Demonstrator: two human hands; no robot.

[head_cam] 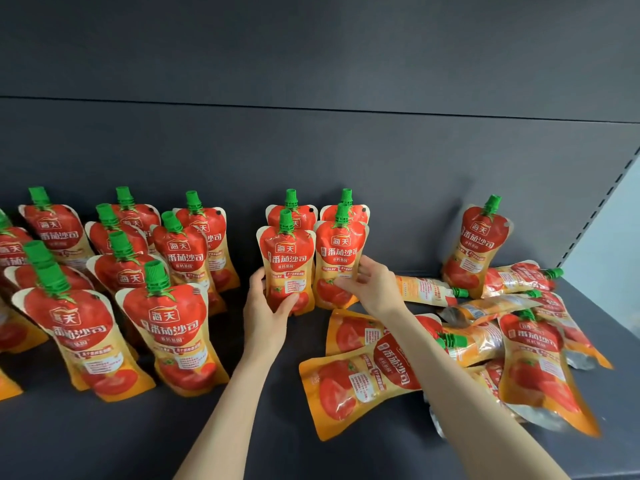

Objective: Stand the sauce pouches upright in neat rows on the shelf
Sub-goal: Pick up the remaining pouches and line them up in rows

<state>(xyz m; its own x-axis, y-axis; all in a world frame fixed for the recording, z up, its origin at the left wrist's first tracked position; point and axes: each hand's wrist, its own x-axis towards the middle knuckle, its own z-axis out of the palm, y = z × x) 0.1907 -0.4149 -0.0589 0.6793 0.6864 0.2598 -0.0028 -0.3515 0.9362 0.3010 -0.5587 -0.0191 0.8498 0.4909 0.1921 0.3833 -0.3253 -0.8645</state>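
Head camera: the left hand (266,306) grips the lower half of an upright pouch (286,265), fingers wrapped round its base. The right hand (367,282) pinches the right edge of the neighbouring upright pouch (337,258). Both stand on the shelf (277,427), just in front of two rear pouches (297,213) by the back wall (311,150).

Fallen pouches (502,341) lie heaped to the right, under and beyond the right forearm (450,382). The nearest fallen pouch (356,389) lies flat, long axis roughly left to right, green cap (452,341) pointing right. The right hand is nearer, so the next pick probably falls to it.
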